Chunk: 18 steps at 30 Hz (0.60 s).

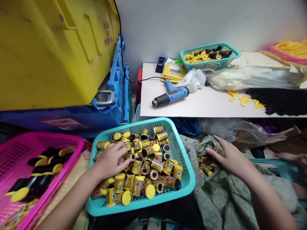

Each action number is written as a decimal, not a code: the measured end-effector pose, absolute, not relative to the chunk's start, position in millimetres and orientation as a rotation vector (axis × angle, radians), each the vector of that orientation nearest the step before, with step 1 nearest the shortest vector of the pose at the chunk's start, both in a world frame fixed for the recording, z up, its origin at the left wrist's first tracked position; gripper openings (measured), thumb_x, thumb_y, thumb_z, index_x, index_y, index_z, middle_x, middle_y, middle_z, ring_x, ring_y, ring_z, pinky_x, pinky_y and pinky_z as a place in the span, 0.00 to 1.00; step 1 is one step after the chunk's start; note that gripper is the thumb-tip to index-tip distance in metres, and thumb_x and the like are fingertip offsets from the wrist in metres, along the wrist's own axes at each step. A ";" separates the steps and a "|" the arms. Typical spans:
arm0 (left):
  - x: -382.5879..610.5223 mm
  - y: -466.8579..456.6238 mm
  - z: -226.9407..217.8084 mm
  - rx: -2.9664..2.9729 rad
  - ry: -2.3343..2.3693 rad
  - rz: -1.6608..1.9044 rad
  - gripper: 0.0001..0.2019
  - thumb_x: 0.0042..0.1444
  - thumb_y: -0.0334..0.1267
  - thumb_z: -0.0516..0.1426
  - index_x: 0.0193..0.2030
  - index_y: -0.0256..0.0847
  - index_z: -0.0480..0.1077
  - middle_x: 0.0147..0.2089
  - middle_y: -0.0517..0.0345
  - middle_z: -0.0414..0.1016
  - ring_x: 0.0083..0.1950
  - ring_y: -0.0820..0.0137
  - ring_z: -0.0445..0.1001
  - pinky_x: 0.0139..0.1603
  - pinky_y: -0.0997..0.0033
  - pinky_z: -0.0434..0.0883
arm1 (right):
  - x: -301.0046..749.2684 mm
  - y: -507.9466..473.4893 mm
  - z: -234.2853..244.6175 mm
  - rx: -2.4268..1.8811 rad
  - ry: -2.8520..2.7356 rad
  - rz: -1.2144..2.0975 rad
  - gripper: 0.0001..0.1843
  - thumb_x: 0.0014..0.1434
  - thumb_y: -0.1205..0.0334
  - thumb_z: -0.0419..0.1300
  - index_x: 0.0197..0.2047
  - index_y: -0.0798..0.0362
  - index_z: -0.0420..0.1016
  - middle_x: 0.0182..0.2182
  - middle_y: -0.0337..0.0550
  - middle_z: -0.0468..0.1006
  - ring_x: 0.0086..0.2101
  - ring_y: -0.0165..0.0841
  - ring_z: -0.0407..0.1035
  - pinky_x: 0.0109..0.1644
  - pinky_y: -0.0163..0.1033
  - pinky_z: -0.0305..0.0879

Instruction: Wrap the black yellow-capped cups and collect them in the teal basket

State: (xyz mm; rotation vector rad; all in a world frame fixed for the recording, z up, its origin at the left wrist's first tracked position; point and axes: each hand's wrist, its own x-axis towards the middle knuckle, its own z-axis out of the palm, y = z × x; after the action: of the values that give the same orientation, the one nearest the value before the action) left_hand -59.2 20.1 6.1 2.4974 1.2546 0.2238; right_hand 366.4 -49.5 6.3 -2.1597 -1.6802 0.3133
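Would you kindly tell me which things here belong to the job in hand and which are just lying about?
Job in hand: left hand on yellow-and-black cylinders in a teal plastic basket; right hand beside a small pile of cylinders on grey cloth.
Lying about: blue heat gun on a white table; yellow plastic crate.

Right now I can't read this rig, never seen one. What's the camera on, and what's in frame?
No machine here: one camera worn on a person's head looks down at their own bare hands. The left hand rests on yellow printed cylinders heaped in a teal basket. The right hand is open over crumpled grey-green cloth, beside a small heap of similar cylinders. A pink basket holds black-and-yellow pieces. Behind, a blue heat gun lies on a white table. At far right is another person's hand.
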 end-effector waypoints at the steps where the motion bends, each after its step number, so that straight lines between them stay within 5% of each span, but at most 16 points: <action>1: -60.3 22.3 7.0 2.409 1.300 0.283 0.12 0.61 0.45 0.49 0.35 0.42 0.68 0.38 0.53 0.73 0.41 0.64 0.72 0.44 0.64 0.69 | 355.8 -44.0 8.8 -2.128 -1.738 0.293 0.41 0.56 0.35 0.52 0.60 0.59 0.66 0.52 0.52 0.67 0.53 0.38 0.64 0.59 0.46 0.63; 5: -58.1 37.7 16.5 2.250 1.388 0.328 0.15 0.59 0.39 0.50 0.52 0.41 0.66 0.55 0.50 0.72 0.56 0.61 0.70 0.54 0.63 0.68 | 259.0 -0.4 28.1 -1.627 -2.222 0.488 0.25 0.65 0.51 0.48 0.61 0.53 0.64 0.55 0.48 0.64 0.56 0.29 0.61 0.64 0.39 0.60; 8: -45.6 51.1 20.5 2.330 1.336 -0.009 0.28 0.52 0.31 0.53 0.62 0.46 0.62 0.66 0.51 0.64 0.62 0.59 0.67 0.59 0.61 0.65 | 184.4 33.3 21.4 -1.285 -2.788 0.717 0.36 0.53 0.62 0.59 0.66 0.52 0.58 0.58 0.49 0.59 0.57 0.36 0.57 0.65 0.45 0.59; 13: -35.8 64.2 32.3 2.317 1.402 -0.098 0.14 0.55 0.42 0.55 0.47 0.42 0.73 0.46 0.49 0.78 0.48 0.56 0.76 0.49 0.60 0.71 | 173.3 54.7 12.4 -1.366 -2.738 0.713 0.23 0.53 0.63 0.57 0.54 0.55 0.69 0.46 0.49 0.66 0.48 0.35 0.62 0.56 0.44 0.63; 18: -24.3 54.5 67.4 1.786 1.279 0.345 0.23 0.58 0.53 0.51 0.55 0.43 0.64 0.43 0.55 0.76 0.27 0.70 0.75 0.32 0.67 0.73 | 283.7 -2.9 33.1 -1.402 -1.850 0.813 0.18 0.58 0.51 0.55 0.43 0.59 0.68 0.46 0.45 0.68 0.47 0.25 0.65 0.53 0.28 0.64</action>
State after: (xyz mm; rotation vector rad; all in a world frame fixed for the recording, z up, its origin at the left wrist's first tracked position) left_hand -24.3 54.5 67.4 1.7856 1.2788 0.3451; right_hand 283.7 -2.9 33.1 -1.4016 -1.8499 0.8131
